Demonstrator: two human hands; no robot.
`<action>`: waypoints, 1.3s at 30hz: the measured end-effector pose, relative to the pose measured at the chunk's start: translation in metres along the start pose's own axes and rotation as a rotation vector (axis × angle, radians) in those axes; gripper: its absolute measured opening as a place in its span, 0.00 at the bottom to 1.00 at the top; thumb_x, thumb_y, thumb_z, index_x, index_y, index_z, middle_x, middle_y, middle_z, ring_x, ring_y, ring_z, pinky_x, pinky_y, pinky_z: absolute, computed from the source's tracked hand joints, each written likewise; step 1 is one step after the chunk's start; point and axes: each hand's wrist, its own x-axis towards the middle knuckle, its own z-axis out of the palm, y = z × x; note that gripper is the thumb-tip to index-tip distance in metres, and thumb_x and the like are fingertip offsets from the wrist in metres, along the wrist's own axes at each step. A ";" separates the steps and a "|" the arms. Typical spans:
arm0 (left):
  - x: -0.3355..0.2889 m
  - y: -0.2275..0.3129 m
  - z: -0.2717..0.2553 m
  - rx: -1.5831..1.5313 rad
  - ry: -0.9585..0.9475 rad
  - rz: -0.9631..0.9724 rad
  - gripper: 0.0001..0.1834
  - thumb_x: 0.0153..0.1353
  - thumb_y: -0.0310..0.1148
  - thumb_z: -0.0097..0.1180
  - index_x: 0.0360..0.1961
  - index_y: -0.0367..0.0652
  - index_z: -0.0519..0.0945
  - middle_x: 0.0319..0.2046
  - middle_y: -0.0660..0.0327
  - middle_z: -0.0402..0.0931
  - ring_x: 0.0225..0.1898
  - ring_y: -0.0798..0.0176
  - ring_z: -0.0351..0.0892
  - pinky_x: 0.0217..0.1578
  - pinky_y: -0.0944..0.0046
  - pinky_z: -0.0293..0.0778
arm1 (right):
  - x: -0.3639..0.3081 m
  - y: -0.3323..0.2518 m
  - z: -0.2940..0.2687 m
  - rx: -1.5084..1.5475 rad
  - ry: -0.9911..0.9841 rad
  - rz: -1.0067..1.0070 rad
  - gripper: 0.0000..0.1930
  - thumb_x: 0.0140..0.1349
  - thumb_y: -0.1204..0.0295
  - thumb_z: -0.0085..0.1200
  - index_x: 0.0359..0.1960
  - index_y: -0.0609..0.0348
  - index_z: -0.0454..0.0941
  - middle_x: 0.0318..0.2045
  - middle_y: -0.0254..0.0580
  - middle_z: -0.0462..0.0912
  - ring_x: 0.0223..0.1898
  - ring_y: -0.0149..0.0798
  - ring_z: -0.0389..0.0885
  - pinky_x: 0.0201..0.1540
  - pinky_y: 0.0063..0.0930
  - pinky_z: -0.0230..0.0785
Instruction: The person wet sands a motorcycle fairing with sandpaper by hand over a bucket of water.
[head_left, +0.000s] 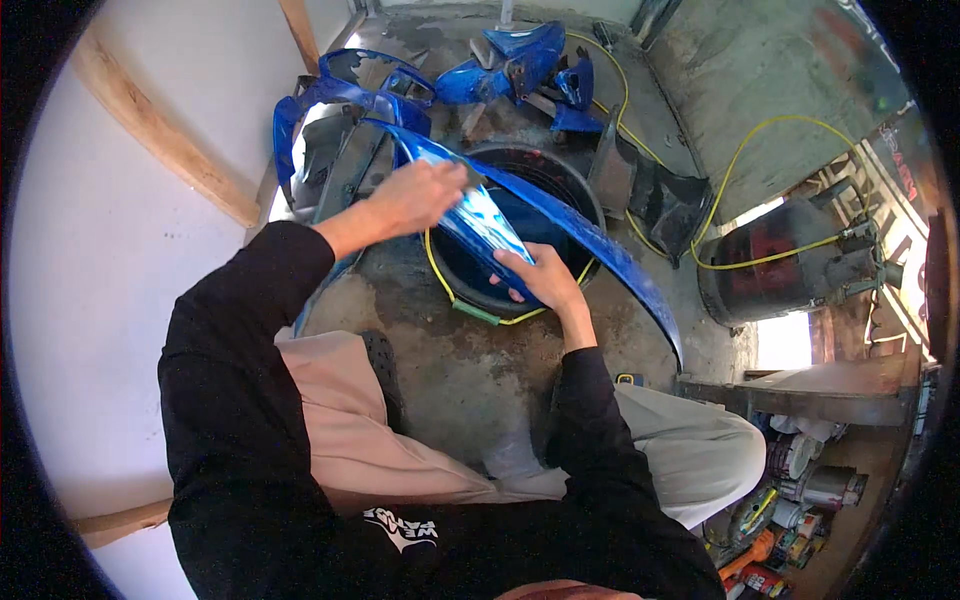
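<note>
A long, curved blue motorcycle fairing panel (pixel 610 255) lies across a round black bucket (pixel 590 190), its upper face wet and shiny. My right hand (pixel 545 280) grips its near lower edge, thumb on top and fingers curled beneath. My left hand (pixel 420 197) is closed over the panel's upper part, fingers bent against the surface. A small dark piece shows by its fingertips, too blurred to name. Under the panel, dark water appears inside the bucket, whose yellow handle with a green grip (pixel 475 313) hangs at the near side.
More blue body panels (pixel 520 70) and a blue frame-like fairing (pixel 350 90) lie on the floor beyond. Black plastic parts (pixel 670 200) sit right of the bucket. A yellow hose (pixel 760 125) runs to a dark tank (pixel 770 260). Tools and cans fill a shelf (pixel 830 405) at lower right.
</note>
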 end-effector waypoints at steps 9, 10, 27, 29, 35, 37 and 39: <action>-0.008 -0.005 0.013 0.128 0.006 0.067 0.20 0.78 0.40 0.48 0.63 0.41 0.79 0.70 0.56 0.74 0.70 0.56 0.72 0.65 0.44 0.64 | 0.004 0.000 0.001 0.012 0.001 -0.007 0.21 0.73 0.56 0.62 0.51 0.66 0.85 0.31 0.39 0.89 0.20 0.26 0.77 0.23 0.23 0.69; -0.009 -0.001 0.017 -0.032 0.122 0.071 0.20 0.78 0.40 0.46 0.62 0.43 0.79 0.69 0.57 0.75 0.72 0.53 0.70 0.65 0.39 0.62 | 0.004 -0.001 0.000 0.016 0.008 -0.004 0.21 0.74 0.58 0.61 0.51 0.68 0.84 0.32 0.41 0.89 0.21 0.26 0.77 0.22 0.23 0.68; -0.002 -0.003 0.027 0.131 0.097 -0.109 0.23 0.80 0.44 0.44 0.66 0.44 0.76 0.66 0.55 0.76 0.73 0.44 0.66 0.64 0.27 0.60 | 0.002 -0.003 0.007 -0.015 0.019 -0.012 0.21 0.73 0.57 0.62 0.50 0.67 0.84 0.31 0.41 0.89 0.19 0.26 0.76 0.21 0.23 0.67; 0.000 0.017 0.028 -0.038 0.120 0.008 0.22 0.80 0.45 0.45 0.64 0.45 0.78 0.68 0.58 0.75 0.74 0.49 0.65 0.65 0.30 0.60 | 0.002 0.000 0.003 -0.017 0.025 -0.020 0.21 0.73 0.57 0.62 0.49 0.68 0.84 0.31 0.41 0.89 0.19 0.26 0.76 0.21 0.24 0.67; -0.027 -0.075 0.007 0.280 0.071 -0.575 0.15 0.76 0.41 0.47 0.54 0.48 0.81 0.56 0.59 0.79 0.61 0.48 0.76 0.56 0.37 0.66 | 0.008 0.000 0.011 0.027 -0.003 -0.066 0.20 0.74 0.58 0.61 0.50 0.67 0.84 0.31 0.41 0.89 0.20 0.26 0.76 0.21 0.24 0.67; -0.020 -0.058 0.011 0.260 0.092 -0.378 0.16 0.77 0.41 0.47 0.55 0.46 0.81 0.56 0.57 0.80 0.59 0.49 0.77 0.56 0.39 0.66 | 0.008 -0.001 0.007 0.020 0.007 -0.050 0.20 0.74 0.58 0.62 0.50 0.67 0.85 0.31 0.41 0.89 0.20 0.26 0.76 0.21 0.24 0.67; -0.011 -0.014 0.019 0.110 0.113 -0.116 0.19 0.79 0.41 0.45 0.60 0.42 0.80 0.59 0.55 0.81 0.61 0.51 0.78 0.59 0.44 0.67 | 0.001 0.000 0.003 0.015 0.023 -0.024 0.20 0.74 0.58 0.62 0.50 0.67 0.85 0.31 0.41 0.89 0.20 0.26 0.76 0.21 0.24 0.67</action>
